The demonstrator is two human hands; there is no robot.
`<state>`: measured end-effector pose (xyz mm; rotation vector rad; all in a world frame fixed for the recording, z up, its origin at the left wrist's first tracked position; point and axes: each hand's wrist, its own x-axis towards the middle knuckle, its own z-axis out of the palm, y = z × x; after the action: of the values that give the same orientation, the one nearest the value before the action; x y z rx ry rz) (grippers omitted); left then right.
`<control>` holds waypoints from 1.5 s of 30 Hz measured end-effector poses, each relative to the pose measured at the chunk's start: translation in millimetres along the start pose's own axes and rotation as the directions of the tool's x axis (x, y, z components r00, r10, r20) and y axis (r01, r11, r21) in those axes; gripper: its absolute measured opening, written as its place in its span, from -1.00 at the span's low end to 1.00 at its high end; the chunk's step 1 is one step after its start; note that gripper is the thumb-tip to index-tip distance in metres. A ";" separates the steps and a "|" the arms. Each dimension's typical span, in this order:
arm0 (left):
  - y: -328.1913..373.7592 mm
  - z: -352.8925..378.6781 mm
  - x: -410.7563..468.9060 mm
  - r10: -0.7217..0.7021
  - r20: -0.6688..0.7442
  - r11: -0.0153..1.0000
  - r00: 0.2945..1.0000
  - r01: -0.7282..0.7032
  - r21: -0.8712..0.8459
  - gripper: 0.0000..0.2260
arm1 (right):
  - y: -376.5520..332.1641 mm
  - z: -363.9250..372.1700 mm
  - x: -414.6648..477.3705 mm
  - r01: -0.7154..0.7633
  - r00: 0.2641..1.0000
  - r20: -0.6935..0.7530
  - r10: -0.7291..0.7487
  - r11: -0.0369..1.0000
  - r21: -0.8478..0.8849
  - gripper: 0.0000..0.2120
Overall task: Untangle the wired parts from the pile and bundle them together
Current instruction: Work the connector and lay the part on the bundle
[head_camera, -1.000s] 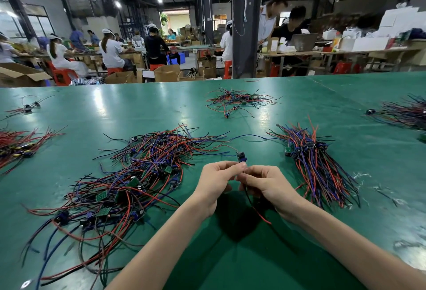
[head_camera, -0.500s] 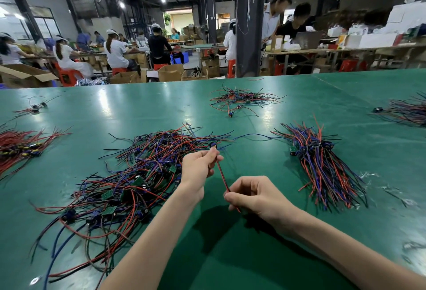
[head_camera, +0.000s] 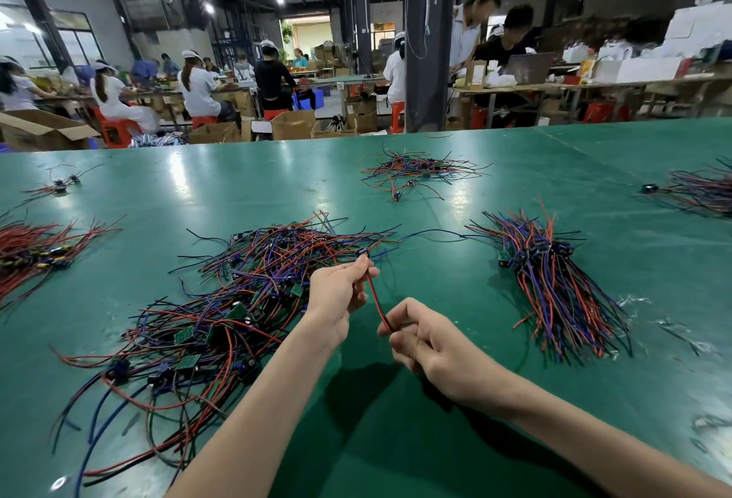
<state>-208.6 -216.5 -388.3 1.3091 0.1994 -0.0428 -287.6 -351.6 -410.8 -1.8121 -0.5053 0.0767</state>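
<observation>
Now left hand [head_camera: 336,293] and right hand [head_camera: 429,343] pinch a taut, thin red wired part [head_camera: 375,301].

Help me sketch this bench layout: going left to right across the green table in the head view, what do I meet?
Red wire bunch → tangled pile → left hand → held wire → right hand → bundled wires → dark wire heap at the right edge.

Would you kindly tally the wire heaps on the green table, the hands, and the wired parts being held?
Wire heaps: 6
Hands: 2, left hand and right hand
Held wired part: 1
Total: 9
</observation>
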 end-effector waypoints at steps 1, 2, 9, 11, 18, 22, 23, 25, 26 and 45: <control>0.1 -0.3 0.1 -0.015 0.003 1.000 1.000 0.015 -0.012 -0.86 | -0.1 -0.7 -0.3 0.013 1.000 0.004 -0.013 1.000 -0.012 -0.91; 0.0 -0.3 0.3 -0.030 0.006 0.999 1.000 0.030 -0.023 -0.86 | -0.6 -1.9 -0.3 0.028 1.000 0.012 -0.028 0.999 -0.031 -0.93; -1.3 0.7 0.4 -0.091 0.049 0.992 0.995 0.095 -0.083 -0.85 | -3.2 -8.9 0.2 0.052 0.998 0.036 -0.050 0.996 -0.072 -0.89; -1.5 0.8 0.2 -0.100 0.054 0.991 0.993 0.105 -0.085 -0.86 | -2.3 -9.1 0.7 0.035 0.999 0.028 -0.033 0.998 -0.057 -0.87; -2.2 1.3 -0.7 -0.102 0.069 0.989 0.992 0.108 -0.103 -0.86 | -4.1 -13.3 0.2 0.007 0.995 0.096 -0.004 1.000 -0.028 -0.85; -3.7 0.1 -0.5 -0.108 0.078 0.987 0.991 0.116 -0.112 -0.86 | -4.4 -14.5 0.3 -0.017 0.989 0.146 0.017 1.000 -0.002 -0.87; -3.5 -0.2 -0.7 -0.103 0.076 0.987 0.992 0.111 -0.113 -0.86 | -4.5 -15.5 0.6 -0.031 0.985 0.172 0.028 0.999 0.017 -0.89; -3.0 0.5 -0.5 -0.083 0.073 0.991 0.994 0.090 -0.095 -0.86 | -5.5 -20.8 1.3 -0.069 0.966 0.254 0.054 0.996 0.052 -0.93; -2.7 1.4 -1.0 -0.071 0.076 0.994 0.995 0.077 -0.078 -0.86 | -6.5 -24.6 1.6 -0.096 0.951 0.302 0.071 0.993 0.069 -0.94; -41.3 26.4 -25.2 0.201 0.305 0.950 0.931 -0.261 0.170 -0.73 | 1.1 -56.5 22.0 -0.227 0.913 -0.279 0.298 0.939 0.259 -0.86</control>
<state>-236.0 -254.7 -416.9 1.5112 -0.2136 -0.0505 -250.0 -394.5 -390.1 -1.6224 -0.0185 0.0264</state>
